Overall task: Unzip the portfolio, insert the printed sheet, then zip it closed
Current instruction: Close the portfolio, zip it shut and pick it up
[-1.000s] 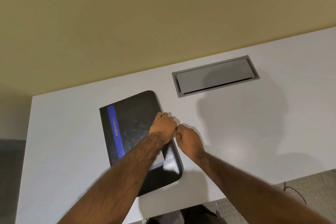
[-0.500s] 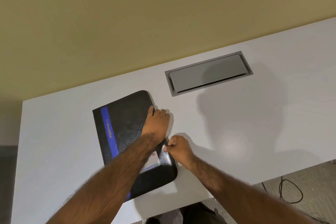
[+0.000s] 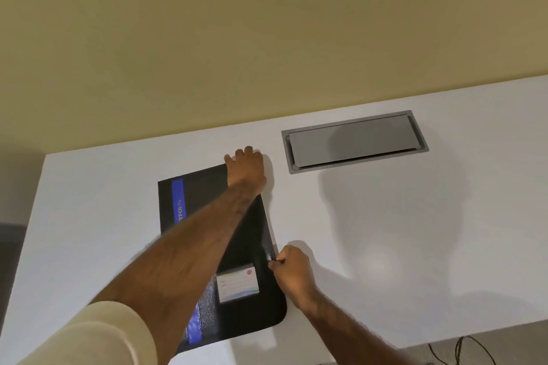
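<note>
A black portfolio (image 3: 204, 195) with a blue stripe and a small card window lies flat on the white table (image 3: 385, 231). My left hand (image 3: 246, 169) rests on its far right corner, fingers curled over the edge, pressing it down. My right hand (image 3: 292, 270) is at the portfolio's right edge near the front, with thumb and forefinger pinched on the zipper pull (image 3: 277, 261). My left forearm hides the middle of the cover. No printed sheet is in sight.
A grey recessed cable hatch (image 3: 354, 141) sits in the table behind and to the right of the portfolio. A beige wall runs behind the table. Black cables (image 3: 462, 350) lie on the floor at the front right.
My left hand slid from the middle of the right edge to the far right corner. My right hand moved along the right edge towards me, pinching the zipper pull.
</note>
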The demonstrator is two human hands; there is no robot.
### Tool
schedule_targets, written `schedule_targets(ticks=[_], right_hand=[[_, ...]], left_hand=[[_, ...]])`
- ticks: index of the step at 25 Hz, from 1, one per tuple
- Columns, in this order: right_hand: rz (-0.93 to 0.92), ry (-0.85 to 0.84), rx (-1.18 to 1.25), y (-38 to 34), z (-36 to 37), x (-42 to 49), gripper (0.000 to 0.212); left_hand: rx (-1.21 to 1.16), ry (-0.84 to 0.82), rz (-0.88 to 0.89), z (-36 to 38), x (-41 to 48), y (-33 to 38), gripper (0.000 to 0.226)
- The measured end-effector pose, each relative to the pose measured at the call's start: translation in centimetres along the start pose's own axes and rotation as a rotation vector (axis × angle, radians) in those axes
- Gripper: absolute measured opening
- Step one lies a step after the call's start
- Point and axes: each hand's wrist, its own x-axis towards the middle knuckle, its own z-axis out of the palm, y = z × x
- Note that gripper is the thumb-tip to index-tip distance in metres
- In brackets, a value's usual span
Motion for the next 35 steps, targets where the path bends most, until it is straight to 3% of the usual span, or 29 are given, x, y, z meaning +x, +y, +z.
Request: schedule_targets(ticks=[8, 10, 15, 17, 20, 22, 25, 30, 35], right_hand=[[0.077, 0.001, 0.046, 0.6, 0.3, 0.1, 0.011], [0.094, 0.001, 0.02, 0.6, 0.1, 0.2, 0.01], [-0.003, 0.042, -0.156, -2.7, -0.5, 2.3, 0.012], [-0.046, 0.09, -0.096, -5.9, -0.9, 4.8, 0.005], [-0.053, 0.101, 0.134, -11.1, -2.0, 9.7, 0.033], [-0.037, 0.05, 0.22, -13.8, -2.6, 12.4, 0.035], [-0.067, -0.015, 0.193, -16.3, -2.9, 14.4, 0.016], [-0.063, -0.064, 0.16, -18.0, -3.1, 15.6, 0.017], [-0.046, -0.025, 0.13, -18.5, -3.5, 15.8, 0.015]], left_hand=[[-0.353, -0.204, -0.39, -1.7, 6.0, -3.5, 0.05], [-0.403, -0.28, -0.418, -2.4, 6.5, -4.8, 0.048], [-0.448, -0.273, -0.185, -2.9, 6.4, -6.0, 0.028], [-0.575, -0.238, -0.111, -1.9, 6.7, -7.0, 0.022], [-0.731, -0.241, 0.034, -1.2, 6.6, -9.0, 0.022], [-0.637, -0.277, 0.148, -1.3, 6.5, -10.2, 0.026], [-0.506, -0.245, 0.261, -1.4, 6.5, -10.8, 0.024], [-0.368, -0.203, 0.301, -1.5, 6.2, -11.3, 0.03], [-0.228, -0.059, 0.385, -1.9, 6.1, -12.0, 0.03]])
